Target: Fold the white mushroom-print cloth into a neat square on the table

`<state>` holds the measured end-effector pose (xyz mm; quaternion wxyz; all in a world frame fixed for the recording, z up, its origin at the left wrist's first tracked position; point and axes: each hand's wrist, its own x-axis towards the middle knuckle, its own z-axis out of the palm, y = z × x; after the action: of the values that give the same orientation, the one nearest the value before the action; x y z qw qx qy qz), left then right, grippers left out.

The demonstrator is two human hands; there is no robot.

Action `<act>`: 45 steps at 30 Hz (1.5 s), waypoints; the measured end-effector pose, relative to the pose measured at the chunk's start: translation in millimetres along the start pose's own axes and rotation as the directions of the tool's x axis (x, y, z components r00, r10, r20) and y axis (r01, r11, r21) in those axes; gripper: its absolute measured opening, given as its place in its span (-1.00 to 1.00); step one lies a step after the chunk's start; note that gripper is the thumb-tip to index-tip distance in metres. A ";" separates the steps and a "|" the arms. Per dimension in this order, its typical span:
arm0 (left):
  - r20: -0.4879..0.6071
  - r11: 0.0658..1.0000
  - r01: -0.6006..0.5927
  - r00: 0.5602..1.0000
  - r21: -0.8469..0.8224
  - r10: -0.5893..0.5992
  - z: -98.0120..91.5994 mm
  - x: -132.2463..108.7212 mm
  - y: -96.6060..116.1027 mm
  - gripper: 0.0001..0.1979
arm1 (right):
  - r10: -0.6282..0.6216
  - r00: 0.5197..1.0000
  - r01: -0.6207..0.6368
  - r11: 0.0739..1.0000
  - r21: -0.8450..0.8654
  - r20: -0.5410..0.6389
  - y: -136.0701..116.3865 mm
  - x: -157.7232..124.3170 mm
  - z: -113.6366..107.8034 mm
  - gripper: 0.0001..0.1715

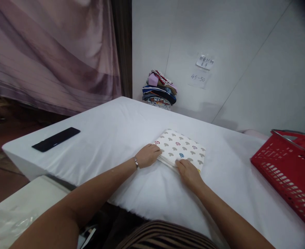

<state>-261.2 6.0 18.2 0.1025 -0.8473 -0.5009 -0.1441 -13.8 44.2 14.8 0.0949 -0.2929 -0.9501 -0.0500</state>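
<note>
Folding appears largely done: the mushroom-print cloth (182, 143) is laid as a compact, layered packet right of the frame's centre, on the white-covered table (116, 124). At its left corner, the fabric is gripped by the curled fingers of the left hand (147, 155); the near edge is pinched by the right hand (190, 174), with the fingers beneath mostly hidden. No loose panel is seen, so only some squaring of the edges may be left, and the packet has not yet been let go. A fabric pile (159, 90) is seen at upper centre, a red basket (284, 173) at far right.
</note>
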 end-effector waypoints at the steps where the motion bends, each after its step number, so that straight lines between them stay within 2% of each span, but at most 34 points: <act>1: -0.005 1.000 -0.006 1.000 -0.014 0.006 -0.8 -0.5 -0.3 -0.71 | -0.003 1.000 0.003 1.000 0.005 -0.013 0.2 -0.3 0.3 -0.63; 6: -0.018 1.000 -0.024 1.000 0.002 0.024 1.5 -0.7 -3.6 -0.74 | -0.005 0.997 0.009 0.999 0.053 -0.081 1.1 -0.4 3.3 -0.66; 11: -0.072 1.000 -0.011 0.997 -0.009 0.010 7.1 -4.9 -5.5 -0.78 | -0.051 0.982 0.056 0.998 0.026 -0.183 -1.7 -2.5 13.9 -0.68; 15: -0.070 0.994 0.032 0.997 -0.106 -0.040 -6.3 1.3 2.7 -0.81 | -0.045 0.982 0.049 0.999 0.018 -0.183 -5.7 -3.9 17.3 -0.66; 19: -0.109 0.979 0.053 0.991 -0.197 -0.075 -17.0 24.0 18.6 -0.81 | -0.030 0.988 0.032 0.999 0.011 -0.148 -8.4 -2.2 16.4 -0.65; 22: -0.128 0.979 0.056 0.988 -0.196 -0.082 -5.5 35.5 25.2 -0.75 | -0.029 0.992 0.031 0.999 0.021 -0.124 -9.7 -3.4 17.2 -0.63; 25: -0.094 0.984 0.109 0.988 -0.138 -0.122 14.3 33.2 25.5 -0.66 | -0.032 0.989 0.042 0.997 0.065 -0.144 -11.9 -9.6 14.0 -0.59; 27: -0.063 0.984 0.142 0.987 -0.105 -0.149 23.5 28.0 25.1 -0.62 | -0.022 0.991 0.039 0.991 0.127 -0.132 -12.6 -13.9 5.5 -0.59; 30: -0.047 0.982 0.166 0.984 -0.087 -0.171 26.9 23.2 26.8 -0.60 | 0.000 0.998 0.018 0.960 0.279 -0.065 -7.1 -10.6 -15.5 -0.69; 32: -0.045 0.981 0.175 0.983 -0.083 -0.179 25.2 23.4 28.4 -0.60 | 0.015 0.997 0.011 0.932 0.362 -0.071 1.6 3.4 -28.0 -0.68; 34: -0.048 0.980 0.184 0.981 -0.082 -0.188 23.6 24.7 29.5 -0.60 | 0.032 0.991 0.022 0.915 0.403 -0.127 11.8 28.1 -33.6 -0.65; 38: -0.058 0.980 0.179 0.981 -0.090 -0.185 23.2 25.1 29.7 -0.60 | 0.057 0.982 0.022 0.911 0.411 -0.181 25.9 96.6 -19.7 -0.57; 40: -0.067 0.979 0.178 0.980 -0.097 -0.185 23.3 24.1 30.0 -0.60 | 0.032 0.994 0.010 0.929 0.371 -0.108 28.2 128.5 -4.6 -0.50; 42: -0.066 0.977 0.186 0.979 -0.104 -0.194 23.1 23.3 30.7 -0.59 | 0.022 0.999 -0.029 0.944 0.327 0.026 28.6 150.8 12.1 -0.41; 45: -0.042 0.972 0.209 0.976 -0.108 -0.215 22.5 23.3 32.0 -0.59 | 0.026 0.989 -0.070 0.951 0.300 0.148 28.6 163.9 33.0 -0.34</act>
<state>-219.2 17.1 4.2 0.0563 -0.7889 -0.5774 -0.2025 -135.4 162.4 18.0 0.0718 -0.3009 -0.9433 0.1202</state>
